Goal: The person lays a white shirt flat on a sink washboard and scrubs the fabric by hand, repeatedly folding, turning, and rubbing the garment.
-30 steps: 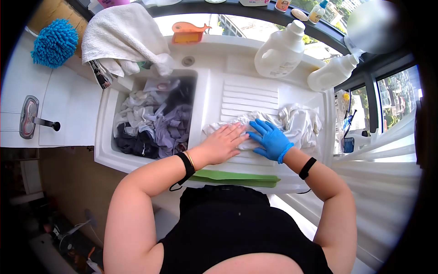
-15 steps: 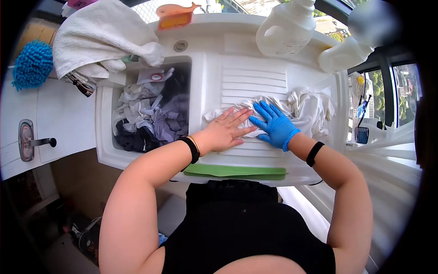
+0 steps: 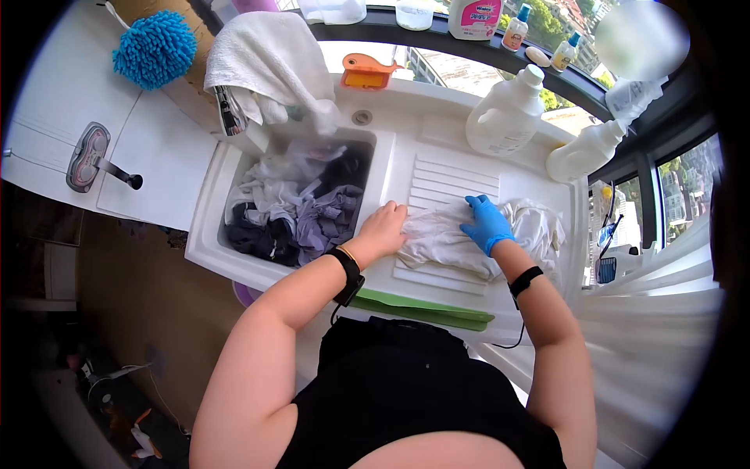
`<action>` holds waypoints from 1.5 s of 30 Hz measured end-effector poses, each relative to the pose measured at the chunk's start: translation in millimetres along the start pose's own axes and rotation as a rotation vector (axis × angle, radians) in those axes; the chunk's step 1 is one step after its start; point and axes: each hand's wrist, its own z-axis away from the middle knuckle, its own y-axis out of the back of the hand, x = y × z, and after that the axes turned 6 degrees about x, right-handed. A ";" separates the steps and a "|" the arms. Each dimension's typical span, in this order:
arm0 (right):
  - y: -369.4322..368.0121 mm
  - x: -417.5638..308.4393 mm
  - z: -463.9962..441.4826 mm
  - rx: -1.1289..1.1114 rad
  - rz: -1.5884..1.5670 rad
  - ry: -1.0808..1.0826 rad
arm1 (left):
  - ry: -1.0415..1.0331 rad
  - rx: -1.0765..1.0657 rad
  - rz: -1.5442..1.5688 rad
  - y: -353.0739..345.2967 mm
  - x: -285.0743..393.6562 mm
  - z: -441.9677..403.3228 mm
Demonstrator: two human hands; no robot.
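Note:
A wet-looking white garment (image 3: pixel 445 238) is spread across the ribbed washboard (image 3: pixel 449 181) of the sink, its right end bunched in folds. My bare left hand (image 3: pixel 383 230) is closed on the garment's left edge, with its fingertips partly hidden. Farther right, my right hand (image 3: pixel 490 225) in a blue glove rests on top of the cloth, thumb and fingers apart. To the left, the sink basin (image 3: pixel 373 168) holds a heap of white, grey and dark laundry (image 3: pixel 301 215).
White detergent bottles (image 3: pixel 506 117) stand along the sink's back rim, beside an orange whale-shaped soap holder (image 3: pixel 367 72). A white towel (image 3: pixel 269 66) drapes over the back left corner. A green strip (image 3: pixel 422 309) lines the front edge. Toiletries such as a pink-labelled bottle (image 3: pixel 475 17) line the window sill.
My left hand has gone from lying flat on the garment to holding its left edge. My gloved hand has lifted its flat palm and bent its fingers. The garment is spread wider; the view has turned.

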 end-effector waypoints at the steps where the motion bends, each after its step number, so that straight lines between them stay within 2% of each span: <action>1: 5.1 -6.6 -3.8 -0.056 0.001 -0.068 | 0.000 0.030 0.072 -0.5 -2.5 0.0; 3: 12.7 -14.6 -12.3 -0.172 -0.008 -0.198 | 0.053 -0.042 0.156 3.9 -7.4 -3.6; 6: 17.5 1.0 -30.5 -0.234 0.325 0.079 | 0.129 -0.094 0.387 7.0 -22.0 -9.4; 7: 16.0 13.8 -32.5 -0.095 0.297 0.211 | 0.175 -0.105 0.499 8.4 -27.3 -12.3; 10: 47.1 34.1 -49.2 -0.182 -0.236 -0.049 | 0.276 -0.086 0.823 20.4 -35.7 -25.9; 12: 71.5 37.5 -49.0 -0.016 -0.436 -0.029 | 0.224 0.000 0.977 39.7 -25.7 -33.8; 13: 89.6 25.7 -45.7 0.099 -0.366 -0.023 | 0.204 0.061 1.023 53.2 -16.0 -37.1; 14: 101.4 12.5 -36.7 0.295 -0.404 0.063 | 0.186 0.121 1.068 64.8 -7.9 -40.9; 15: 115.4 -3.6 -25.1 0.470 -0.323 0.195 | 0.220 0.084 1.136 71.8 -8.6 -44.5; 16: 126.7 -20.4 -12.2 0.639 -0.241 0.328 | 0.132 0.136 1.148 70.6 -12.5 -48.2; 18: 128.4 -52.2 23.6 0.664 -0.047 0.473 | -0.035 0.239 1.160 65.8 -22.9 -51.1; 19: 114.6 -55.8 36.9 0.520 0.004 0.541 | -0.024 0.231 1.029 60.7 -37.6 -49.0; 22: 57.4 -49.6 74.5 -0.126 0.204 0.584 | 0.051 0.338 0.741 41.6 -85.0 -30.5; 24: 20.0 -19.0 93.3 -0.421 0.111 0.574 | 0.112 0.455 0.604 36.4 -120.0 -14.6; 26: 10.9 -17.9 103.7 -0.308 0.004 0.506 | 0.451 0.455 0.754 33.4 -159.1 -1.3; 28: 12.2 -21.8 105.6 -0.233 -0.081 0.421 | 0.802 0.508 1.135 41.4 -181.0 10.5; 30: 14.1 -26.6 103.6 -0.151 -0.140 0.371 | 0.903 0.477 1.368 32.4 -221.3 23.4; 32: 15.1 -30.9 98.8 -0.066 -0.171 0.352 | 0.986 0.471 1.624 21.7 -251.5 30.5; 38: 22.0 -52.5 89.5 0.024 -0.229 0.346 | 1.026 0.600 1.680 -22.4 -289.5 26.5; 42: 22.2 -47.6 93.7 0.040 -0.239 0.318 | 0.979 0.644 1.782 -12.3 -274.4 18.2; 43: 22.1 -46.2 94.5 0.039 -0.238 0.306 | 0.997 0.671 1.670 -17.0 -281.1 19.7; 45: 22.2 -43.3 94.2 0.044 -0.239 0.300 | 1.044 0.509 1.758 -4.8 -283.6 21.6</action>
